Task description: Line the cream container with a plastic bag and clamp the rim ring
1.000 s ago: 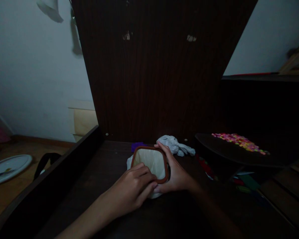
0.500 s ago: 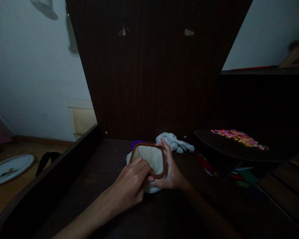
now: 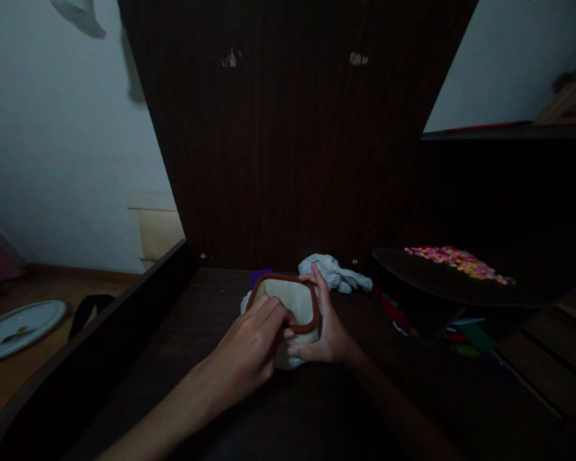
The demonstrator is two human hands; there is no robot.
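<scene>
A brown square-ish hoop frame [image 3: 288, 282] with pale cream cloth [image 3: 292, 302] stretched in it rests on the dark wooden desk [image 3: 182, 333]. My left hand [image 3: 249, 349] has its fingers curled over the near left rim of the frame, pressing on the cloth. Along the frame's right side lies my right hand [image 3: 329, 326], its fingers wrapped round the rim and one finger pointing up the far edge. Loose cloth bulges out under the frame.
A crumpled white cloth [image 3: 333, 274] lies just behind the frame, a purple scrap [image 3: 260, 276] beside it. A dark tray [image 3: 451, 288] with small coloured beads [image 3: 456, 259] sits at the right. A tall dark panel [image 3: 288, 128] backs the desk. A white plate [image 3: 19, 323] lies on the floor.
The frame and both hands have shifted slightly away and left in view. My left fingers have slid further along the near rim; both hands keep their hold.
</scene>
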